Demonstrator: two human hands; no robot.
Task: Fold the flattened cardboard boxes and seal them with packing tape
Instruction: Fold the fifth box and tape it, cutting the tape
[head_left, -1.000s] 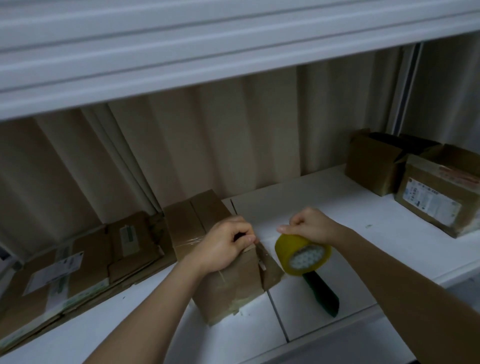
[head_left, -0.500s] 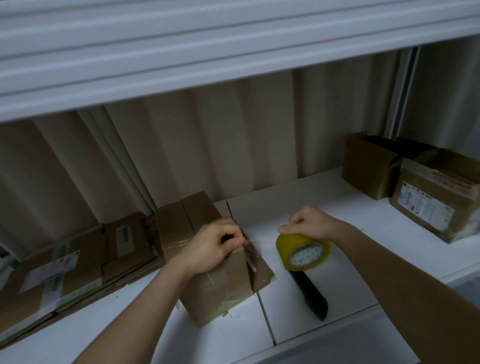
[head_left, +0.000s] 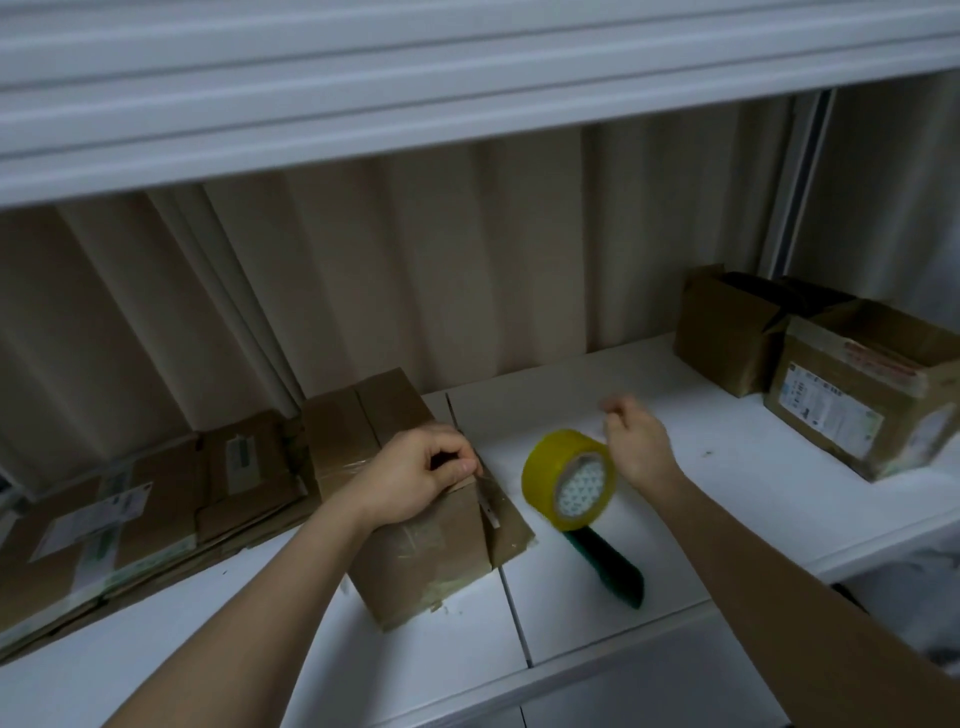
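A small brown cardboard box stands on the white shelf, with old clear tape on its sides and one side flap hanging open at its right. My left hand grips the box's top right edge, fingers curled over it and thumb on top. A yellow roll of packing tape stands on its edge just right of the box. My right hand is beside the roll's upper right and off it; its fingers are curled and blurred.
A dark green-handled cutter lies under and in front of the tape roll. Flattened cardboard boxes are stacked at the left. Two upright boxes stand at the far right. A shelf hangs low overhead.
My right hand has let go of the top of the tape roll and moved up and to the right. The roll now stands by itself. My left hand stays on the box.
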